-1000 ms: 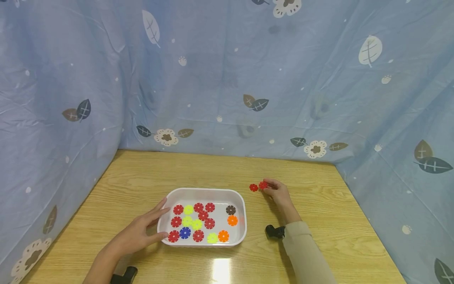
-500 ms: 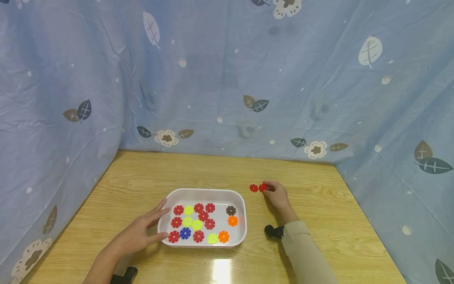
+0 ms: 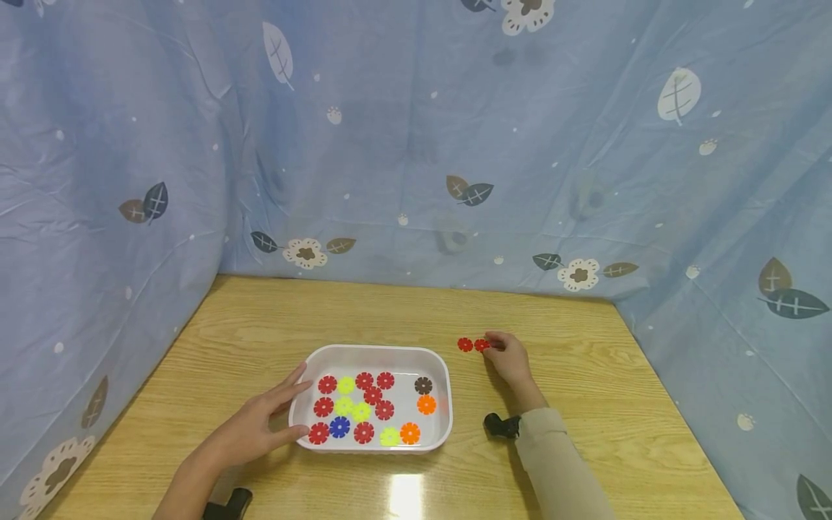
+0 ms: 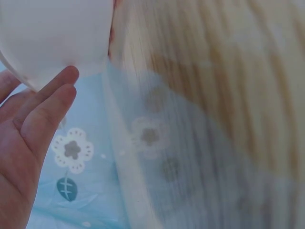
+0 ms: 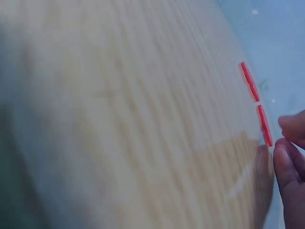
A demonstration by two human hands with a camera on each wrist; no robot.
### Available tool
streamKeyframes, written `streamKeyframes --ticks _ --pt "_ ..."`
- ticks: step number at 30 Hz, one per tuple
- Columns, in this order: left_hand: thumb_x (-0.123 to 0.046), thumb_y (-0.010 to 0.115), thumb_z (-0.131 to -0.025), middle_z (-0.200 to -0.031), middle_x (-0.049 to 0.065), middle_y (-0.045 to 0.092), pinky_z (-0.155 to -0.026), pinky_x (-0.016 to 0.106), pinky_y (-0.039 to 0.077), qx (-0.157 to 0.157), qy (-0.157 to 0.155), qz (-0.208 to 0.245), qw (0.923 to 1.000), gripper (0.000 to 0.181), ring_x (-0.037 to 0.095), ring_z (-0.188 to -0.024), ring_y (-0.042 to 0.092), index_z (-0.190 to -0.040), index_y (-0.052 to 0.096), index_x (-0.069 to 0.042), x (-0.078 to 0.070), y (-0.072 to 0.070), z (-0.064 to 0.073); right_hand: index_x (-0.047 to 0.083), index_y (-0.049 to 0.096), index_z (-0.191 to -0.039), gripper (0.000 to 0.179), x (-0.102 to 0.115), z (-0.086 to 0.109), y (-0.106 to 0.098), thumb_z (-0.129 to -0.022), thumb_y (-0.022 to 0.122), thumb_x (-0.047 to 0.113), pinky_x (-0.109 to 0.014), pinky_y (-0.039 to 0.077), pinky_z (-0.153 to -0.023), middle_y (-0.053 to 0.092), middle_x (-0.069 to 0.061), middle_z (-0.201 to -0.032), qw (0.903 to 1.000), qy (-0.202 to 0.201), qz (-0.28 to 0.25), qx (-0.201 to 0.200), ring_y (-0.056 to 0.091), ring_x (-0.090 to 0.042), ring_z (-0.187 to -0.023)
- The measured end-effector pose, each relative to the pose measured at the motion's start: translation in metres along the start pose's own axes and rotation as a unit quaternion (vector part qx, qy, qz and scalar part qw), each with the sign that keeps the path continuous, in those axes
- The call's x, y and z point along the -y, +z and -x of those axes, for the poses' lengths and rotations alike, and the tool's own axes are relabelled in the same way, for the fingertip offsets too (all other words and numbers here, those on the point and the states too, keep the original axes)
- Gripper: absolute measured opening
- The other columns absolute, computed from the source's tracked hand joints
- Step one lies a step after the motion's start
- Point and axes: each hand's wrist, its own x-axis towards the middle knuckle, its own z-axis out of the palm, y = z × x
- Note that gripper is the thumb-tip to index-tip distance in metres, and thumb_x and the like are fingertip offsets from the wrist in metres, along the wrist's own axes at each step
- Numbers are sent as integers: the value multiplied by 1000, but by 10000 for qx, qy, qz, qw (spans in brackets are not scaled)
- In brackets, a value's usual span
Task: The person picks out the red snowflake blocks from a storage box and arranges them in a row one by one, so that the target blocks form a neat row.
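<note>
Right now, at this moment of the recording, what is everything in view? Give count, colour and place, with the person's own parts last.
Table: 1, wood-toned, across the lower view
Patterned cloth: count unclear, light blue, behind and beside the table
Tray: 1, white, on the table
Red discs: 8, red, in the tray
Yellow discs: 4, yellow, in the tray
Orange discs: 2, orange, in the tray's right part
Blue disc: 1, blue, near-left in the tray
Dark disc: 1, dark brown, far-right in the tray
Loose red discs: 2, red, on the table, right of the tray
Wrist devices: 2, black, one by each wrist
Sleeve: 1, beige, right arm
Left hand: 1, bare, at the tray's left end
Right hand: 1, bare, at the right-hand loose disc
</note>
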Motion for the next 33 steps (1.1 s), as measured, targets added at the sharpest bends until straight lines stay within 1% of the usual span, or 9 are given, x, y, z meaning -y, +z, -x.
streamKeyframes --ticks 4,6,9,14,17,22,26,29,33 --pt "-44 70 -82 -156 5 27 -103 44 44 -31 25 -27 10000 69 26 -134 42 -140 49 -13 0 0 0 -2 50 -133 43 7 5 -2 -92 59 7 -46 45 -101 53 -22 -130 9992 142 -363 128 50 -35 -121" --pt "-44 70 -82 -156 5 27 -103 44 43 -34 33 -34 10000 69 27 -134 42 -140 49 -13 0 0 0 -3 48 -134 44 13 9 -3 -92 59 7 -46 43 -104 51 -22 -134 9981 133 -579 190 48 -35 -124" --pt "-44 70 -82 -156 5 27 -103 44 43 -34 40 -31 10000 69 27 -134 41 -140 48 -13 0 0 0 -4 47 -135 45 21 14 -2 -92 58 6 -46 42 -105 50 -23 -135 9969 3 -742 275 48 -35 -124" --pt "-44 70 -82 -156 5 27 -104 46 42 -30 53 -16 10000 68 27 -135 40 -140 48 -13 0 0 0 -5 48 -133 44 31 22 2 -92 59 5 -45 42 -105 52 -23 -133 9964 -385 -677 328 50 -35 -122" --pt "-43 70 -83 -156 6 27 -103 49 42 -26 75 -30 10000 68 29 -135 40 -140 48 -13 0 1 0 -4 49 -133 44 37 28 4 -91 61 6 -46 41 -106 52 -22 -134 9943 -577 -806 382 49 -35 -125" --pt "-43 69 -83 -156 7 27 -103 51 41 -21 70 -48 10000 68 30 -135 39 -140 48 -13 0 1 0 -6 49 -132 46 50 39 10 -89 63 4 -47 39 -107 51 -25 -135 9863 -1012 -1151 614 48 -38 -126" --pt "-44 69 -83 -157 6 26 -104 49 41 4 36 6 10000 68 29 -135 39 -140 48 -13 0 0 1 -5 49 -131 47 62 51 17 -88 64 3 -46 39 -108 51 -27 -133 9781 -1348 -1390 762 49 -38 -125" --pt "-43 70 -83 -157 5 26 -104 47 42 6 30 23 10000 69 28 -135 40 -140 48 -13 -1 0 1 -4 49 -130 47 72 60 23 -87 66 3 -46 39 -108 52 -27 -132 9736 -1480 -1525 830 50 -36 -125" --pt "-44 69 -83 -157 6 26 -104 48 42 6 13 3 10000 69 29 -135 39 -140 48 -13 -1 0 1 -5 46 -131 50 84 71 33 -86 66 1 -44 39 -108 51 -27 -131 9691 -1514 -1708 938 51 -35 -124"
